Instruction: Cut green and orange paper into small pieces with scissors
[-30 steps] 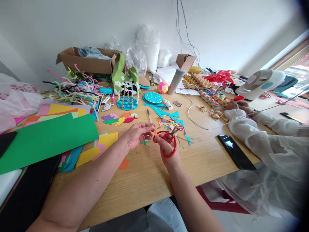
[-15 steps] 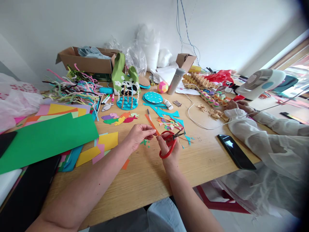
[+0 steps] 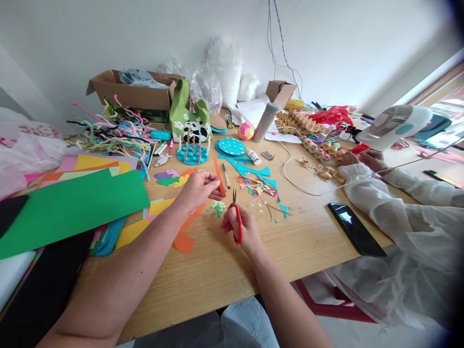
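My left hand [image 3: 198,189] pinches a narrow orange paper strip [image 3: 218,174] and holds it upright over the wooden table [image 3: 224,261]. My right hand [image 3: 242,229] is closed round red-handled scissors [image 3: 236,218], blades pointing away from me, just right of the strip's lower end. Beneath my left wrist lies an orange paper offcut [image 3: 185,238]. Small green paper bits [image 3: 217,209] sit between the two hands.
Coloured paper sheets with a large green one [image 3: 68,205] lie at left, pipe cleaners [image 3: 108,128] and a cardboard box [image 3: 134,92] behind. Paper fish [image 3: 174,178], teal cut-outs [image 3: 232,147] and scraps fill the middle. A phone [image 3: 356,234] and a white-sleeved person [image 3: 398,212] are at right.
The orange strip has swung upright in my left hand. My right hand drew back toward me, turning the scissors so the blades point away. The orange offcut now shows under my left wrist.
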Action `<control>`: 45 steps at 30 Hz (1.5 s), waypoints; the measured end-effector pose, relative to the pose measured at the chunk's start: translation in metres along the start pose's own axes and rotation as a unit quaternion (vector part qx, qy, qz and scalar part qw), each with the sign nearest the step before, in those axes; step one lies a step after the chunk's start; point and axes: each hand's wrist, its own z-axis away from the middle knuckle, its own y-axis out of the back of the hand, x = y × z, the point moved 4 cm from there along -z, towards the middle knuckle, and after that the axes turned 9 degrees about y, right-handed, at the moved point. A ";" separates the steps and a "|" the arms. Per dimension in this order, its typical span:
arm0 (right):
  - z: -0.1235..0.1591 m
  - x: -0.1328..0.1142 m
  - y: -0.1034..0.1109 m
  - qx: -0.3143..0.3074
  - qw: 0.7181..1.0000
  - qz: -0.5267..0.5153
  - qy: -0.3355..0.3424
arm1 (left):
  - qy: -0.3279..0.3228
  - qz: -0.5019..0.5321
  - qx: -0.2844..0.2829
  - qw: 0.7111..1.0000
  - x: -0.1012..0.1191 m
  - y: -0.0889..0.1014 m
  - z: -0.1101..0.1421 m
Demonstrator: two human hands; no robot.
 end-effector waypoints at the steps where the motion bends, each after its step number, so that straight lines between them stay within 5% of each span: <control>1: 0.000 0.000 -0.001 -0.013 1.000 0.002 -0.007 | 0.008 -0.005 0.001 1.000 0.000 0.001 0.000; 10: 0.001 0.001 -0.005 -0.069 0.997 0.019 -0.003 | 0.062 -0.029 0.055 0.996 -0.003 0.002 0.001; 45: 0.002 -0.006 -0.007 -0.070 0.996 0.049 -0.028 | 0.063 -0.026 0.050 0.996 -0.005 0.003 0.000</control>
